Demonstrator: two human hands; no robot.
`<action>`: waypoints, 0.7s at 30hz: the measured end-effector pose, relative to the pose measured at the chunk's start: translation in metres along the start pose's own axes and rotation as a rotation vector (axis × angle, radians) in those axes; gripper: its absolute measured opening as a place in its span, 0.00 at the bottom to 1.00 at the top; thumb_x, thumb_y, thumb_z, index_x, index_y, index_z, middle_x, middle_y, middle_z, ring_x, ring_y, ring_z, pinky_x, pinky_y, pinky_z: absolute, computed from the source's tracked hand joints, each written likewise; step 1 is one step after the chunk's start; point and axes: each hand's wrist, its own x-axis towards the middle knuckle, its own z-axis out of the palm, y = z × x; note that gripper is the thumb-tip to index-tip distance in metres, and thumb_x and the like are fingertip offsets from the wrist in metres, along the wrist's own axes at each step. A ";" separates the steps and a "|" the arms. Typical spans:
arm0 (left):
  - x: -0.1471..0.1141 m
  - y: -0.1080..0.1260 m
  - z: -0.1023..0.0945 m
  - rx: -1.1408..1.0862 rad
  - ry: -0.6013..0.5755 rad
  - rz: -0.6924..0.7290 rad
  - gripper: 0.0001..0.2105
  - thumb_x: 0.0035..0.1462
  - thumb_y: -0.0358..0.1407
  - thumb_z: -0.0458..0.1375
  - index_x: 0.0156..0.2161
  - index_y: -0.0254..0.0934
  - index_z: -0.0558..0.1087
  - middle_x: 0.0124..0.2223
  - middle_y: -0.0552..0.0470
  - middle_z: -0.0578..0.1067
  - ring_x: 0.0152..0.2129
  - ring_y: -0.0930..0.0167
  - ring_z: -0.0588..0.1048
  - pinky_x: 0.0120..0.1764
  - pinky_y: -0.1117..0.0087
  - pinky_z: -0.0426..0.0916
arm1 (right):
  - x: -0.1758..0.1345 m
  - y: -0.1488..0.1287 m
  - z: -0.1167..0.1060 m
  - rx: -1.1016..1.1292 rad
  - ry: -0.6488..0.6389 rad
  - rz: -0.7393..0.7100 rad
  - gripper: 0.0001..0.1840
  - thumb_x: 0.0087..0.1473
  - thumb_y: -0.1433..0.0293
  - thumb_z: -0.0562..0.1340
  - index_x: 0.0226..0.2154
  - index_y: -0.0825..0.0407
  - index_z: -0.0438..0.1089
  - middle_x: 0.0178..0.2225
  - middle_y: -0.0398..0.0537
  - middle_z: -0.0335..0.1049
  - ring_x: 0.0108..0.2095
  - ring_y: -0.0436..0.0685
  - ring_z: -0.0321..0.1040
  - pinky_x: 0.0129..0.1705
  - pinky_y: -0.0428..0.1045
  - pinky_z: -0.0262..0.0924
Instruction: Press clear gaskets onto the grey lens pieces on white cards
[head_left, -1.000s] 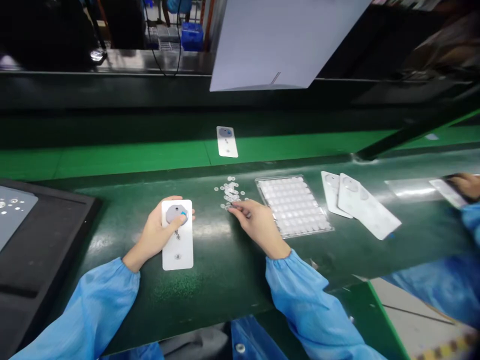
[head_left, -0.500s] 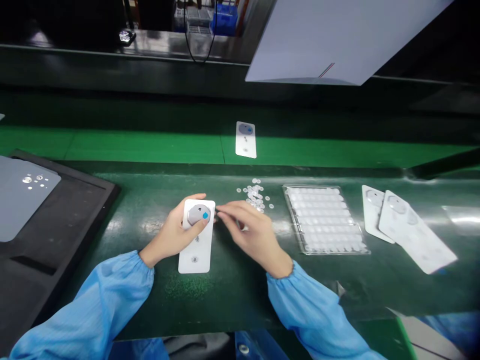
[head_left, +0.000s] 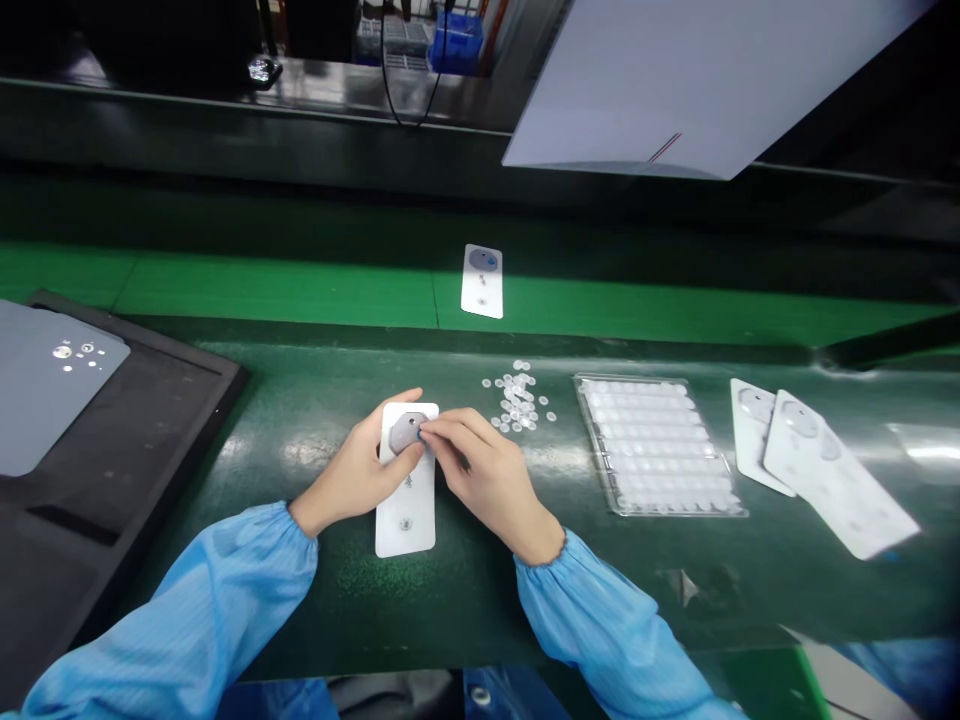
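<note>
My left hand [head_left: 362,460] is closed around the left side of a white rounded panel [head_left: 406,520], its thumb lying across the front. Near the top, the panel has a grey rounded patch [head_left: 405,431] with a small dark hole, and black print lies lower down. At the patch's right edge my right hand [head_left: 480,470] presses thumb and forefinger together. A bit of blue shows at those fingertips, where the blue dot sits; whether anything else is pinched there is hidden. Small clear discs [head_left: 517,398] lie scattered beyond my right hand.
To the right stands a clear plastic tray [head_left: 652,445] with rows of white pieces. Two white panels [head_left: 825,465] overlap farther right. Another panel [head_left: 481,282] lies on the green strip [head_left: 337,290] behind. At left is a black tray [head_left: 150,400] with a grey sheet [head_left: 52,390].
My right hand has moved left, from beside the panel's edge onto its blue dot. My left hand still holds the panel. The whole view has shifted slightly.
</note>
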 end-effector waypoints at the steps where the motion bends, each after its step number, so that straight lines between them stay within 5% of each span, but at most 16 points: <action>1: 0.000 0.000 0.000 -0.007 -0.002 0.000 0.29 0.62 0.39 0.62 0.67 0.39 0.64 0.48 0.47 0.78 0.36 0.66 0.76 0.40 0.68 0.72 | 0.000 -0.001 0.000 0.001 -0.006 0.012 0.09 0.69 0.71 0.57 0.43 0.49 0.74 0.40 0.50 0.75 0.40 0.56 0.75 0.39 0.50 0.72; 15: 0.004 -0.002 -0.001 -0.108 0.038 -0.077 0.35 0.60 0.41 0.65 0.69 0.35 0.60 0.46 0.45 0.80 0.36 0.67 0.78 0.38 0.68 0.73 | 0.008 -0.003 0.000 0.408 0.063 0.210 0.06 0.67 0.68 0.59 0.37 0.50 0.71 0.37 0.49 0.70 0.29 0.52 0.67 0.27 0.47 0.64; 18: 0.004 -0.003 -0.002 -0.145 0.032 -0.097 0.36 0.60 0.41 0.65 0.70 0.35 0.58 0.49 0.43 0.80 0.39 0.65 0.80 0.40 0.67 0.75 | -0.002 -0.004 -0.022 0.583 0.166 0.325 0.07 0.65 0.66 0.63 0.35 0.51 0.72 0.35 0.47 0.69 0.25 0.49 0.65 0.26 0.47 0.62; 21: 0.004 -0.003 -0.003 -0.228 0.001 -0.114 0.38 0.60 0.41 0.65 0.70 0.34 0.55 0.52 0.39 0.80 0.45 0.61 0.81 0.42 0.65 0.77 | -0.048 0.011 -0.075 0.555 0.342 0.503 0.07 0.59 0.65 0.68 0.32 0.51 0.75 0.30 0.45 0.69 0.25 0.50 0.66 0.25 0.47 0.62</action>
